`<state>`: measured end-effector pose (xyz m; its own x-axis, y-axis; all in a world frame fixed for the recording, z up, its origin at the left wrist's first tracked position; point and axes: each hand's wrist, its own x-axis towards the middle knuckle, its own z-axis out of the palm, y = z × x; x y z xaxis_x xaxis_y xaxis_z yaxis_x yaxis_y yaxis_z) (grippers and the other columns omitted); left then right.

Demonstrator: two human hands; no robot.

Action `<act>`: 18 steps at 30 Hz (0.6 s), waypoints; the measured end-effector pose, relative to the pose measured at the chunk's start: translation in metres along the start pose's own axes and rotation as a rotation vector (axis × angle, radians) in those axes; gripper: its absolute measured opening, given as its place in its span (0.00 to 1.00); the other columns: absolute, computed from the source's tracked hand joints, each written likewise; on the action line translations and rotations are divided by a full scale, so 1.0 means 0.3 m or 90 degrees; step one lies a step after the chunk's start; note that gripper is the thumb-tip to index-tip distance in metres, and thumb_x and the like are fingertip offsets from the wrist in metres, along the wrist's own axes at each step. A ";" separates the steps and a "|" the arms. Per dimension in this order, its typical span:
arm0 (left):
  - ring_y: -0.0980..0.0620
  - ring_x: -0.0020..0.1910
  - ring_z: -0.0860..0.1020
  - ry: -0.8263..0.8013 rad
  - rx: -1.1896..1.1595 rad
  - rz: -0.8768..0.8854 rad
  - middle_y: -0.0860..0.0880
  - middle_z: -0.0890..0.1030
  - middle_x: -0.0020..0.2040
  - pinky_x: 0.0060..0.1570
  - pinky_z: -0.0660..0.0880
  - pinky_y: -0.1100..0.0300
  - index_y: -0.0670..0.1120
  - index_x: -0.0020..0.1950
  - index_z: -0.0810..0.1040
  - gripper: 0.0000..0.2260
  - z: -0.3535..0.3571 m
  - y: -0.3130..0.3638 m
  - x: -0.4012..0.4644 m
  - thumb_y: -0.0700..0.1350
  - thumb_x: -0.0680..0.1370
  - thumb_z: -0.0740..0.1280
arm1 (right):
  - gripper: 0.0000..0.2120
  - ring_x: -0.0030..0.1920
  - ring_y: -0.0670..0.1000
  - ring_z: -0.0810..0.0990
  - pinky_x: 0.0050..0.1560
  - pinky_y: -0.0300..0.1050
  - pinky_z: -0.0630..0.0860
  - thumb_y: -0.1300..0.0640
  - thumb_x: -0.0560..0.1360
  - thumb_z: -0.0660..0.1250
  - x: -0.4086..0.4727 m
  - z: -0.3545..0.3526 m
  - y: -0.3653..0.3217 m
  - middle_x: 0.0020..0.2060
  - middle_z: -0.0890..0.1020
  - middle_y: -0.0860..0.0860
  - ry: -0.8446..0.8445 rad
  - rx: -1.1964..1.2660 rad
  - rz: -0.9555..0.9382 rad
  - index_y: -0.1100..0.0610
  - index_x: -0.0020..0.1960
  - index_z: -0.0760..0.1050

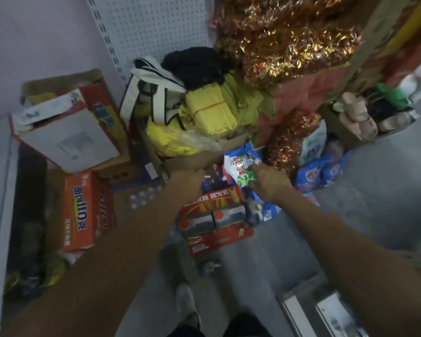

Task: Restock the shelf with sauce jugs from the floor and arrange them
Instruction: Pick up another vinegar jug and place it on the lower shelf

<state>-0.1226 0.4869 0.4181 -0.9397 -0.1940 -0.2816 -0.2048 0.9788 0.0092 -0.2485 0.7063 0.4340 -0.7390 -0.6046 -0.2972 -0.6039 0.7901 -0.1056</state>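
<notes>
Both arms are being stretched down over the red box [212, 215] of jugs [225, 215]. A green packet [241, 170] just beyond it is being pinched by the right hand [269, 182]. The left hand's [188, 182] grip cannot be told.

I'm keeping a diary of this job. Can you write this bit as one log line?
both hands reaching | left hand over red carton of jugs | right hand touching green-white packet

Red carton [214, 216] holds dark jugs [225, 218] with orange-red caps, beside a green-and-white packet [241, 167].
</notes>
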 end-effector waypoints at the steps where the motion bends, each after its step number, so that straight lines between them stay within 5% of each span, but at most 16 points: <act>1: 0.44 0.57 0.81 0.004 -0.013 0.005 0.46 0.81 0.61 0.52 0.78 0.52 0.48 0.70 0.71 0.19 0.068 -0.030 0.019 0.52 0.80 0.64 | 0.23 0.66 0.61 0.77 0.63 0.57 0.75 0.47 0.80 0.64 0.025 0.048 -0.014 0.68 0.76 0.55 -0.019 0.001 0.006 0.51 0.73 0.68; 4: 0.57 0.47 0.82 -0.006 -0.076 -0.054 0.50 0.84 0.56 0.46 0.79 0.64 0.51 0.65 0.80 0.22 0.280 -0.124 0.045 0.56 0.73 0.75 | 0.22 0.65 0.60 0.78 0.61 0.57 0.77 0.46 0.79 0.65 0.104 0.221 -0.077 0.66 0.77 0.55 -0.078 0.016 0.016 0.51 0.71 0.69; 7: 0.51 0.57 0.81 -0.155 -0.131 -0.054 0.45 0.79 0.67 0.57 0.78 0.64 0.47 0.74 0.70 0.23 0.585 -0.194 0.058 0.52 0.80 0.69 | 0.24 0.65 0.60 0.78 0.62 0.57 0.76 0.45 0.79 0.64 0.188 0.419 -0.156 0.67 0.76 0.55 -0.146 0.001 -0.015 0.51 0.73 0.68; 9: 0.56 0.55 0.80 -0.210 -0.198 -0.092 0.43 0.77 0.70 0.50 0.74 0.76 0.47 0.77 0.67 0.22 0.745 -0.242 0.066 0.49 0.83 0.65 | 0.27 0.68 0.60 0.76 0.64 0.55 0.75 0.46 0.80 0.64 0.248 0.551 -0.205 0.71 0.74 0.55 -0.183 -0.003 -0.054 0.50 0.77 0.65; 10: 0.56 0.55 0.80 -0.225 -0.211 -0.098 0.42 0.77 0.70 0.50 0.75 0.75 0.46 0.79 0.66 0.24 0.830 -0.264 0.066 0.47 0.83 0.65 | 0.30 0.70 0.61 0.74 0.66 0.55 0.75 0.47 0.80 0.66 0.276 0.618 -0.225 0.74 0.71 0.55 -0.202 0.002 -0.074 0.49 0.80 0.62; 13: 0.40 0.65 0.79 -0.244 -0.200 -0.139 0.39 0.74 0.72 0.63 0.77 0.47 0.46 0.84 0.53 0.34 1.019 -0.298 0.055 0.45 0.81 0.66 | 0.42 0.77 0.62 0.66 0.72 0.57 0.70 0.47 0.78 0.70 0.357 0.810 -0.272 0.82 0.58 0.54 -0.232 -0.003 -0.119 0.46 0.84 0.49; 18: 0.37 0.64 0.78 -0.270 -0.276 -0.165 0.39 0.72 0.72 0.61 0.78 0.44 0.50 0.84 0.40 0.50 1.231 -0.290 0.118 0.48 0.76 0.75 | 0.50 0.83 0.63 0.40 0.80 0.63 0.46 0.44 0.78 0.71 0.497 1.034 -0.282 0.83 0.37 0.55 -0.260 -0.152 -0.213 0.51 0.84 0.38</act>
<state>-0.0368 0.4194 0.0529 -0.6741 -0.2896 -0.6795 -0.5849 0.7710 0.2517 -0.2151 0.5808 0.1041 -0.3499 -0.6918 -0.6316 -0.8705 0.4892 -0.0536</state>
